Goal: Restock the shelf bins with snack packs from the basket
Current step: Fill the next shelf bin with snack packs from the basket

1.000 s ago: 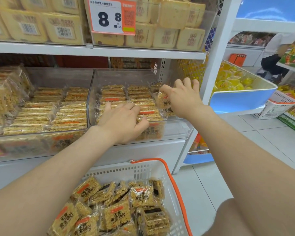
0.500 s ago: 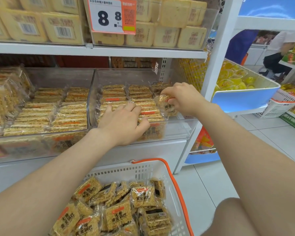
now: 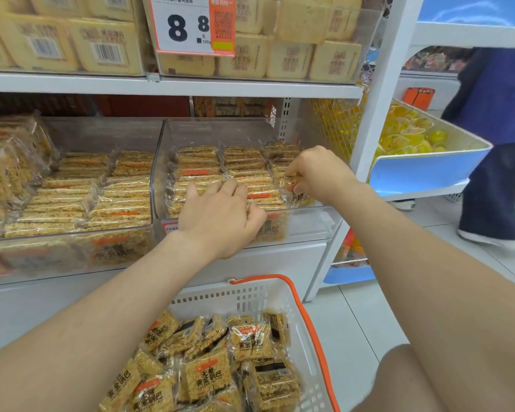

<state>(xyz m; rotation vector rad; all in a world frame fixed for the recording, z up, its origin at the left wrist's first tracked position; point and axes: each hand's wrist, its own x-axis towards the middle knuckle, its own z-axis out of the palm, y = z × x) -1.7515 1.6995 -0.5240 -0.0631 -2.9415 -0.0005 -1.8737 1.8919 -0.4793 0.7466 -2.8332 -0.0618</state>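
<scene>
Count: two clear bins side by side on the lower shelf, one white basket (image 3: 309, 331) with an orange rim below them. The right bin (image 3: 220, 132) holds three rows of snack packs (image 3: 197, 165) stood on edge. The left bin (image 3: 101, 132) shows at least two rows. The basket heap (image 3: 208, 373) overlaps too much to count.

Left hand (image 3: 220, 218): palm down on the middle row of the right bin, fingers fairly straight, pressing the packs.

Right hand (image 3: 318, 173): over the rightmost row, fingers curled, pinching one tilted pack (image 3: 302, 199) directly beneath the fingertips.
</scene>
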